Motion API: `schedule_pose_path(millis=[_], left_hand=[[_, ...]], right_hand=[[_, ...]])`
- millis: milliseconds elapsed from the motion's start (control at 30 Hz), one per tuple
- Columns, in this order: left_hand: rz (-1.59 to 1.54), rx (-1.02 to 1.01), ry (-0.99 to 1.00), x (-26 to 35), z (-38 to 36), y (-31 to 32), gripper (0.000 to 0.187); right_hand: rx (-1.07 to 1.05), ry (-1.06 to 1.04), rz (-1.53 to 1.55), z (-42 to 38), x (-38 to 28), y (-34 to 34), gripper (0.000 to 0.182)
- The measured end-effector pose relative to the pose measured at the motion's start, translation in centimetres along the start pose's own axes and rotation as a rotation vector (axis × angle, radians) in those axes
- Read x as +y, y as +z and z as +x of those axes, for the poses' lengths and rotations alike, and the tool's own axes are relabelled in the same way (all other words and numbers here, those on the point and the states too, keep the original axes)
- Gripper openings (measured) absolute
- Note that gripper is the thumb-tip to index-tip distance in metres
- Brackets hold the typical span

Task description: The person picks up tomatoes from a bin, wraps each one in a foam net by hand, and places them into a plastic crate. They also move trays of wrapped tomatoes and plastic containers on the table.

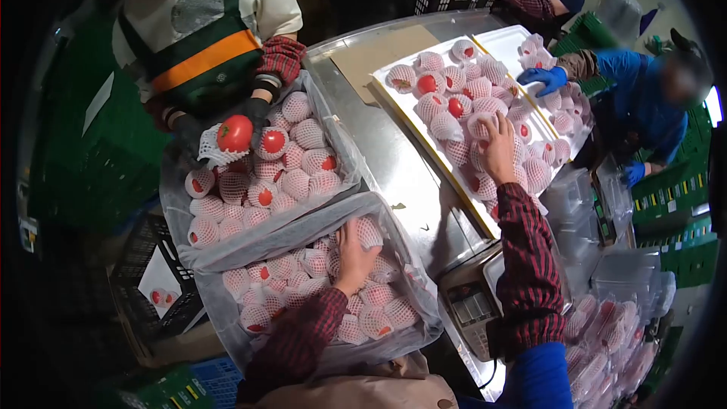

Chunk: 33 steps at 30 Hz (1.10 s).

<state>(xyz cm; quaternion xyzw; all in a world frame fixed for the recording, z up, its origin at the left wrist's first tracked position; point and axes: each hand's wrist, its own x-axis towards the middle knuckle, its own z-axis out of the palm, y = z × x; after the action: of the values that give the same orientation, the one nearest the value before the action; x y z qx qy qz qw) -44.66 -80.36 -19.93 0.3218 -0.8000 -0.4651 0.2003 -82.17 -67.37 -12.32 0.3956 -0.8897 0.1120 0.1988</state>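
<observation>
My left hand (356,259) reaches into the near lined crate (413,288), its fingers and thumb curled round a tomato in a pink-white foam net (369,232). Similar netted tomatoes (375,321) fill the crate around it. Over the white foam tray (409,117) on the metal table, my right hand (497,153) has its fingers curved round another netted tomato (478,127). More netted tomatoes (457,107) lie close together about that hand, some showing red through the net openings. The undersides of both held tomatoes are hidden.
Across the adjoining crate (333,132), a person in dark gloves (257,117) holds a bare red tomato (235,133) and a foam net. A co-worker's blue glove (542,80) touches the farther tray. A scale (471,307) stands by my right arm, near clear plastic boxes (572,212).
</observation>
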Motion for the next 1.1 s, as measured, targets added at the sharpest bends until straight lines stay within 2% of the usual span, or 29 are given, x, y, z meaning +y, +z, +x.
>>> schedule_pose_path(millis=[33,67,133,167,200,267,300,333,400,433,500,533,567,600,633,667,700,733,800,833,867,900,967,1000,1067,1100], left_hand=[[0.045,0.017,-0.104,-0.4,0.0,-0.1,0.082],[0.043,0.01,-0.107,-0.8,0.1,-0.7,0.082],[-0.533,-0.121,-0.202,-1.6,0.0,-2.7,0.072],[-0.675,-0.154,-0.205,0.1,-0.7,-4.8,0.051],[-0.678,-0.154,-0.216,0.6,-1.4,-6.5,0.051],[-1.279,-0.431,-0.725,0.8,-2.9,-9.9,0.041],[-1.337,-0.657,-0.695,1.4,-3.5,-11.5,0.055],[-1.339,-0.646,-0.695,1.1,-4.4,-12.2,0.055],[-1.641,-0.76,-0.768,1.1,-6.4,-13.2,0.06],[-1.448,-0.511,-0.869,1.9,-7.5,-13.1,0.062],[-1.451,-0.441,-0.858,4.5,-8.3,-14.3,0.064],[-1.448,-0.386,-0.854,5.0,-8.5,-15.0,0.065],[-1.373,-0.393,-0.737,3.5,-9.4,-14.9,0.062],[-1.379,-0.388,-0.723,3.9,-10.1,-15.2,0.062],[-1.32,-0.296,-0.724,4.6,-10.7,-15.4,0.058],[-1.263,-0.203,-0.725,5.1,-11.3,-15.4,0.055],[-1.322,-0.13,-0.695,4.8,-12.1,-15.3,0.046],[-1.328,-0.13,-0.685,4.9,-12.7,-15.6,0.046],[-1.247,-0.121,-0.54,5.1,-13.7,-16.7,0.045],[-1.25,-0.127,-0.535,5.1,-14.1,-17.2,0.045],[-1.286,-0.215,-0.494,5.0,-14.4,-17.7,0.05],[-1.319,-0.304,-0.45,4.9,-14.7,-18.2,0.055],[-1.425,-0.385,-0.497,4.2,-15.3,-19.1,0.062],[-1.525,-0.461,-0.551,4.0,-15.5,-19.4,0.069],[-1.602,-0.468,-0.553,3.4,-16.3,-19.1,0.074],[-1.683,-0.462,-0.559,3.3,-16.5,-19.0,0.078]], right_hand=[[0.077,0.04,0.182,-0.2,-2.2,-1.6,0.055],[0.156,0.078,0.364,-0.5,-4.7,-3.6,0.054],[0.092,0.034,0.623,-3.3,-9.4,-7.9,0.051],[0.068,-0.052,0.698,-5.6,-10.9,-8.5,0.047],[-0.044,0.017,0.801,-8.7,-12.9,-9.1,0.043],[-0.528,0.099,1.096,-11.2,-18.1,-14.4,0.048],[-0.59,0.011,1.234,-12.4,-20.1,-14.8,0.055],[-0.592,-0.115,1.23,-13.3,-21.9,-15.3,0.061],[-0.655,-0.133,1.367,-14.4,-25.3,-16.9,0.058],[-0.66,-0.147,1.369,-15.2,-26.4,-17.1,0.058],[-0.47,-0.139,1.316,-16.9,-28.3,-16.9,0.039],[-0.472,-0.158,1.317,-18.1,-29.1,-16.7,0.039],[-0.385,0.033,1.292,-19.5,-29.9,-16.4,0.031],[-0.293,0.224,1.258,-20.5,-30.7,-16.2,0.023],[-0.174,0.219,1.19,-20.8,-31.7,-16.3,0.014],[-0.172,0.205,1.187,-21.2,-32.4,-16.7,0.014],[-0.223,0.377,1.291,-21.6,-33.0,-17.2,0.013],[-0.272,0.555,1.39,-21.9,-33.4,-17.7,0.013],[-0.302,0.549,1.43,-22.5,-33.9,-18.6,0.014],[-0.341,0.55,1.468,-22.9,-34.1,-19.1,0.017],[-0.335,0.547,1.464,-23.0,-34.2,-19.4,0.017],[-0.342,0.638,1.578,-23.0,-34.2,-19.6,0.017],[-0.292,0.824,1.803,-22.6,-34.4,-19.5,0.019],[-0.278,0.822,1.803,-22.8,-34.3,-19.2,0.019],[-0.286,0.861,1.74,-23.3,-33.6,-17.9,0.019],[-0.352,0.774,1.659,-24.8,-32.6,-16.0,0.014]])
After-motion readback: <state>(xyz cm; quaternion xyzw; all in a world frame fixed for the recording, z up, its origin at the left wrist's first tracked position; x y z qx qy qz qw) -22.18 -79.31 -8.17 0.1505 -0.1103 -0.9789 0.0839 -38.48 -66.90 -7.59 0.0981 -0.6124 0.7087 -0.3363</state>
